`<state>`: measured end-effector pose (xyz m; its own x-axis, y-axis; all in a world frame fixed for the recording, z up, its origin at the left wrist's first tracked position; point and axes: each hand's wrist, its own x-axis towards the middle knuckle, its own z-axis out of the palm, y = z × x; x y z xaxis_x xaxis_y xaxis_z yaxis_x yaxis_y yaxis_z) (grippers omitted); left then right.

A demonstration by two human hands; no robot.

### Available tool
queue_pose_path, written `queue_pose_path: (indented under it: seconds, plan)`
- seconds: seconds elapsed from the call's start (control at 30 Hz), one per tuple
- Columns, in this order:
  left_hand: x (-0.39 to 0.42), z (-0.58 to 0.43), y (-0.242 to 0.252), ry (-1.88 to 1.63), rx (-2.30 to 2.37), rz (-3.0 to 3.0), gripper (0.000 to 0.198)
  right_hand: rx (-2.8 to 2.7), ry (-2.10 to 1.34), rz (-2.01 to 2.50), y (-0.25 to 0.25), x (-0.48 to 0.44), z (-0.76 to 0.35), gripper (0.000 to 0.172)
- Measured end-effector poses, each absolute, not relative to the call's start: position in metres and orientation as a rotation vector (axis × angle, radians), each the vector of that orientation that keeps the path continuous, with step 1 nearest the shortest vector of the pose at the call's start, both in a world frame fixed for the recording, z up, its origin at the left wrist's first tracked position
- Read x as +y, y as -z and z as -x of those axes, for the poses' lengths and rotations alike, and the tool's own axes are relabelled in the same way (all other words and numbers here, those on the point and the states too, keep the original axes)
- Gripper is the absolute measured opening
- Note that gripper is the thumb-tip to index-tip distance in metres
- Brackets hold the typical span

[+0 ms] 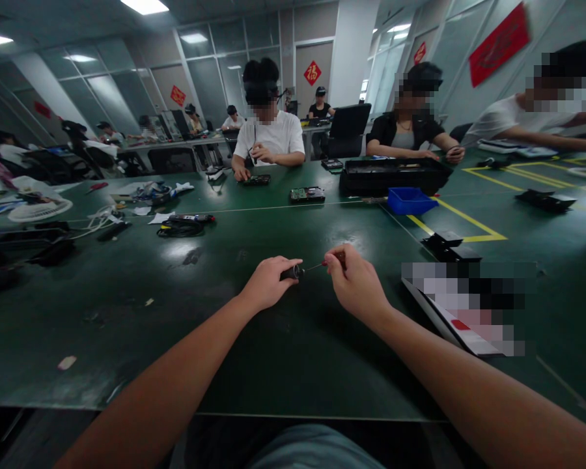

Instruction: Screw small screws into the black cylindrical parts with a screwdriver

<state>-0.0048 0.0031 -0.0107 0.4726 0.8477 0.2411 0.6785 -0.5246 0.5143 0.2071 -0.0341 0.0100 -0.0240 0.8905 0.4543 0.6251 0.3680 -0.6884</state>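
Both of my hands meet over the middle of the dark green table (283,352). My left hand (268,281) is closed around a small dark cylindrical part (293,271). My right hand (354,281) is closed on a screwdriver with a reddish handle (336,259). The screwdriver's thin metal shaft (313,266) runs left to the dark part and its tip meets that part's end. Most of the handle is hidden in my right fingers.
A blurred flat object (463,306) lies right of my right hand, with black parts (446,244) behind it. Farther back are a blue bin (410,200), a black tray (395,174), a circuit board (306,194) and black cables (183,225). Other people sit across the table.
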Motion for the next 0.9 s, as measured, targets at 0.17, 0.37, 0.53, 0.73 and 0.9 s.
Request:
queue_pose_path:
  seconds: [0.17, 0.37, 0.53, 0.73, 0.9]
  plan:
    - [0.002, 0.004, 0.008, -0.743, 1.317, -2.268, 0.041, -1.71, -0.389, 1.379, -0.011, -0.034, -0.206, 0.017]
    - [0.002, 0.006, 0.008, -0.905, 1.385, -2.145, 0.035, -1.697, -0.397, 1.366, -0.011, -0.035, -0.207, 0.018]
    - [-0.001, 0.005, 0.005, -0.984, 1.344, -2.088, 0.034, -1.68, -0.415, 1.355, -0.012, -0.037, -0.208, 0.019]
    - [-0.007, -0.001, -0.001, -0.881, 1.368, -2.197, 0.03, -1.653, -0.409, 1.338, -0.01, -0.035, -0.208, 0.02]
    - [-0.013, -0.008, 0.002, -0.622, 1.314, -2.459, 0.025, -1.655, -0.406, 1.337, -0.009, -0.034, -0.207, 0.021]
